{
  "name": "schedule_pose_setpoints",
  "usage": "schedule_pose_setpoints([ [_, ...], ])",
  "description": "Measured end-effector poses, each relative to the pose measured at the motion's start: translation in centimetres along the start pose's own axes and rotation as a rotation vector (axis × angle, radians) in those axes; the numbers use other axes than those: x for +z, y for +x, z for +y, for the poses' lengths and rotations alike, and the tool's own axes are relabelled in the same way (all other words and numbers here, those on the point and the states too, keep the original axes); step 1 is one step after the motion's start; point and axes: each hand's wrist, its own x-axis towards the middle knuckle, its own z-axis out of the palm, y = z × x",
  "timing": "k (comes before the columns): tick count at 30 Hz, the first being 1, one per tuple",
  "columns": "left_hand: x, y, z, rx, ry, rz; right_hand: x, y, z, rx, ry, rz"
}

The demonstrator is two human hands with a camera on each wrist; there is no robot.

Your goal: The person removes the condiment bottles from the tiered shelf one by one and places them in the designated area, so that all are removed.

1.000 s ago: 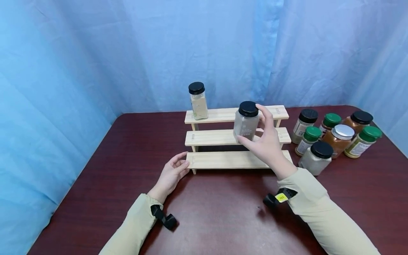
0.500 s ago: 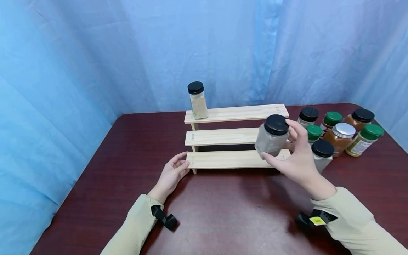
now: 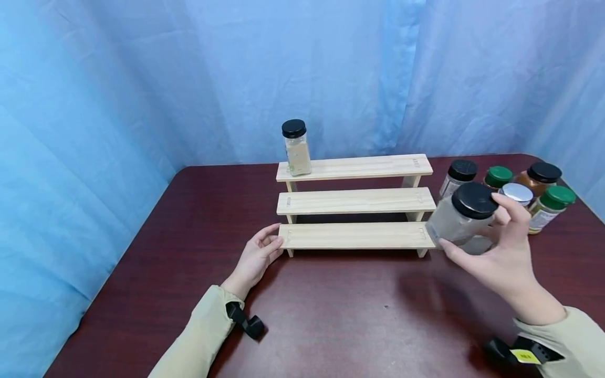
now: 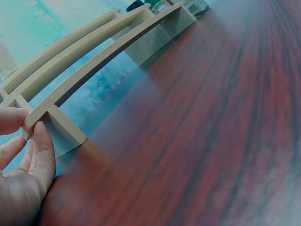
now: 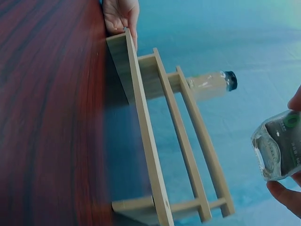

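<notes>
My right hand (image 3: 508,262) grips a clear jar (image 3: 446,226) with a black lid, raised and tilted just past the right end of a three-tier wooden shelf rack (image 3: 354,236). In the right wrist view the jar's (image 5: 282,146) glass base and dark label show between thumb and fingers. At the rack's other end, my left hand (image 3: 252,260) pinches the corner of the lowest board; the left wrist view has a finger (image 4: 43,150) against that board (image 4: 89,70). A black-lidded spice jar (image 3: 298,157) with pale contents stands upright on the top board's left end.
Several jars cluster on the table at right, among them a green-lidded jar (image 3: 550,205), a silver-lidded one (image 3: 517,192) and a black-lidded one (image 3: 456,178). My right hand and its jar partly hide them. Blue curtains (image 3: 227,79) hang behind the dark red table (image 3: 340,315).
My right hand has carried the jar rightward and lower, from over the rack's middle to beyond its right end. The left hand keeps its hold on the rack corner.
</notes>
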Motion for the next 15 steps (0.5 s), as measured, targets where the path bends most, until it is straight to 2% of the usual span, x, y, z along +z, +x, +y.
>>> schedule_pose_setpoints([
  [6,0.1,0.1,-0.1,0.002,0.006,-0.008,-2.5,-0.6,0.5,0.005,-0.011,0.025],
  [9,0.1,0.1,-0.2,0.001,0.006,-0.004,-4.0,-0.7,0.9,0.05,-0.054,0.029],
  [11,0.0,0.1,-0.1,-0.001,0.002,0.001,-5.1,-1.0,1.4,0.131,-0.109,0.042],
  [15,-0.1,0.0,-0.1,-0.003,0.003,0.005,-6.9,-2.3,3.0,0.351,-0.322,0.063],
])
